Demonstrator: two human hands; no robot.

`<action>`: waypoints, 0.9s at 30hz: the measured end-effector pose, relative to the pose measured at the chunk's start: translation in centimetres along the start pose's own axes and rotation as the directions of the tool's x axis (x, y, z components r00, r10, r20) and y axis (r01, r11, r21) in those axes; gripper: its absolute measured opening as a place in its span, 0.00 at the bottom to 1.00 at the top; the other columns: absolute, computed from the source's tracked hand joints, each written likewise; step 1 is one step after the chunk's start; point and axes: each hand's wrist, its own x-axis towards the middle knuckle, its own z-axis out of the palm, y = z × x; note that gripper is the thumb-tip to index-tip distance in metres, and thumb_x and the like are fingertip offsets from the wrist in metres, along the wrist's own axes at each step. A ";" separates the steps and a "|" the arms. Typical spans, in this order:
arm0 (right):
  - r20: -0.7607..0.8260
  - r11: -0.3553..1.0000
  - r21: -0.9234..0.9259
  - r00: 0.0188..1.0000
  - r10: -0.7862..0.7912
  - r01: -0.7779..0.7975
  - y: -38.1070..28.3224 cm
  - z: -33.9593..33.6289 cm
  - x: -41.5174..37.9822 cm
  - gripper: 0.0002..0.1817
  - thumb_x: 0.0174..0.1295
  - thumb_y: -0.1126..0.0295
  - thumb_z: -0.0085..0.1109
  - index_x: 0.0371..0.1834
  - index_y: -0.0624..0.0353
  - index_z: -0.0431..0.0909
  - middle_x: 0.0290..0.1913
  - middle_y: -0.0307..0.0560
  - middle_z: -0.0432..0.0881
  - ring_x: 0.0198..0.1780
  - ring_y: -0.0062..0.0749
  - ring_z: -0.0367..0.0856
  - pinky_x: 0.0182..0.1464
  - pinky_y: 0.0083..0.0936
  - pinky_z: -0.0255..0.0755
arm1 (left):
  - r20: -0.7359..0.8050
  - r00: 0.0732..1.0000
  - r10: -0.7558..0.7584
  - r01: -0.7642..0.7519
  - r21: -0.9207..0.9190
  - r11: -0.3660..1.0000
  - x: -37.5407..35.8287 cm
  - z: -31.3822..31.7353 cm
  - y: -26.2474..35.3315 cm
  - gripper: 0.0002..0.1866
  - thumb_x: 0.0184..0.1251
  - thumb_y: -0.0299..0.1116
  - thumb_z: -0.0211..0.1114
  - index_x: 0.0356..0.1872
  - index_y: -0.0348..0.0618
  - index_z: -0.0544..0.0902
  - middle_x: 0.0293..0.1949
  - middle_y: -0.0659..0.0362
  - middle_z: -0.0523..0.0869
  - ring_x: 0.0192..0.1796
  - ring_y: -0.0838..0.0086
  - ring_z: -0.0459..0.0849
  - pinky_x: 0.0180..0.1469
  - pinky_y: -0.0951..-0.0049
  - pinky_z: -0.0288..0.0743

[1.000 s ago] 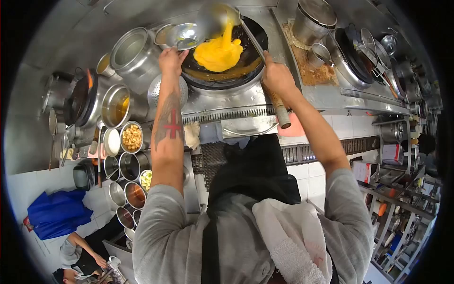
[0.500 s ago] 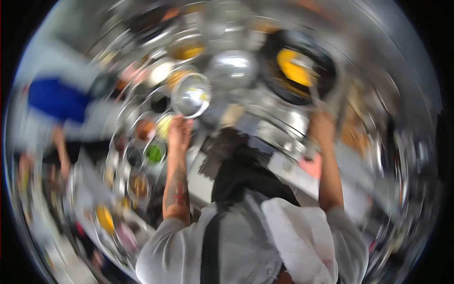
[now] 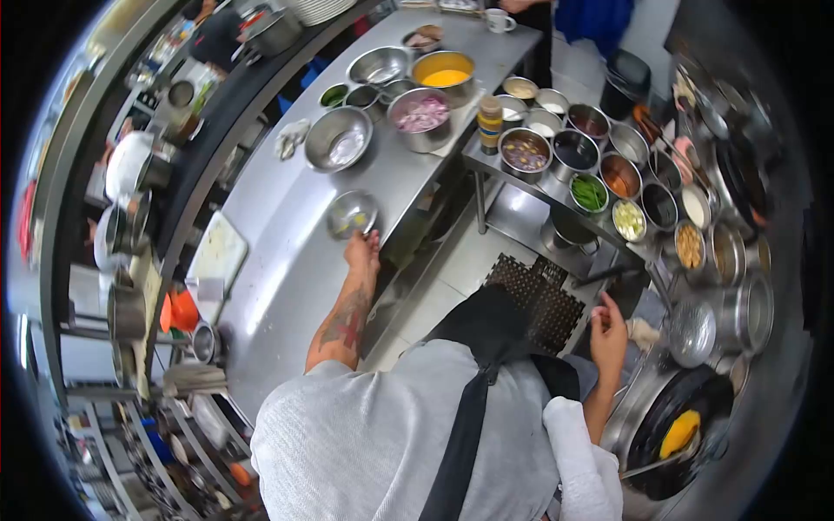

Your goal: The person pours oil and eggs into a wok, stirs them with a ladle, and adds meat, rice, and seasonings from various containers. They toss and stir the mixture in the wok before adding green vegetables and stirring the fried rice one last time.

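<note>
My left hand (image 3: 363,252) is closed on the rim of a small metal bowl (image 3: 352,214) with yellow traces inside, over the steel table. A larger metal bowl (image 3: 338,139) stands just beyond it. My right hand (image 3: 607,328) is raised over the floor side of the stove, fingers apart, holding nothing. Below and right of that hand, a black pan (image 3: 643,443) holds a folded yellow food (image 3: 680,433), with a metal utensil (image 3: 660,462) resting in the pan.
A steel table (image 3: 269,260) bears a pot of pink pieces (image 3: 422,115), a pot of yellow liquid (image 3: 444,74) and a cutting board (image 3: 217,260). Ingredient containers (image 3: 620,175) crowd the right counter. Another person's hand (image 3: 519,4) shows at the top.
The view has swung from the stove toward the steel table. My left hand has carried the small bowl over that table. My right hand has let go of the utensil, which stays in the pan.
</note>
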 end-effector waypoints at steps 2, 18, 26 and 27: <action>0.084 0.995 -0.059 0.993 -0.077 0.082 -1.1 2.2 0.4 0.22 0.65 0.76 0.58 0.63 0.60 0.76 0.37 0.48 0.85 0.36 0.28 0.83 0.40 0.23 0.77 | 0.069 0.965 0.255 -0.244 -0.131 0.961 -3.4 -1.5 0.8 0.23 0.71 0.37 0.63 0.63 0.41 0.70 0.54 0.55 0.83 0.51 0.64 0.86 0.51 0.65 0.83; 0.164 0.338 0.412 0.434 0.886 -0.846 28.8 14.5 -11.0 0.17 0.67 0.62 0.58 0.53 0.62 0.77 0.39 0.48 0.84 0.30 0.32 0.83 0.30 0.28 0.79 | 0.659 0.555 -0.507 -0.815 0.553 -0.174 -0.9 2.7 -14.5 0.30 0.61 0.46 0.68 0.61 0.38 0.78 0.57 0.42 0.82 0.60 0.50 0.80 0.63 0.57 0.74; 0.000 0.047 0.985 0.273 0.962 -0.167 32.6 7.9 -15.2 0.29 0.55 0.56 0.72 0.60 0.47 0.74 0.60 0.44 0.73 0.51 0.41 0.75 0.56 0.48 0.73 | 0.665 0.158 -0.730 -0.977 0.214 -0.017 -4.3 11.7 -21.3 0.31 0.62 0.48 0.68 0.61 0.37 0.77 0.54 0.42 0.84 0.58 0.49 0.81 0.61 0.55 0.75; 0.018 0.113 0.961 0.468 0.884 -0.251 30.7 8.0 -13.6 0.29 0.64 0.53 0.63 0.65 0.51 0.71 0.60 0.44 0.75 0.66 0.34 0.68 0.58 0.45 0.69 | 0.605 0.077 -0.793 -0.991 0.137 0.009 -5.9 13.1 -22.4 0.31 0.62 0.47 0.67 0.61 0.37 0.77 0.54 0.42 0.84 0.59 0.49 0.81 0.61 0.55 0.75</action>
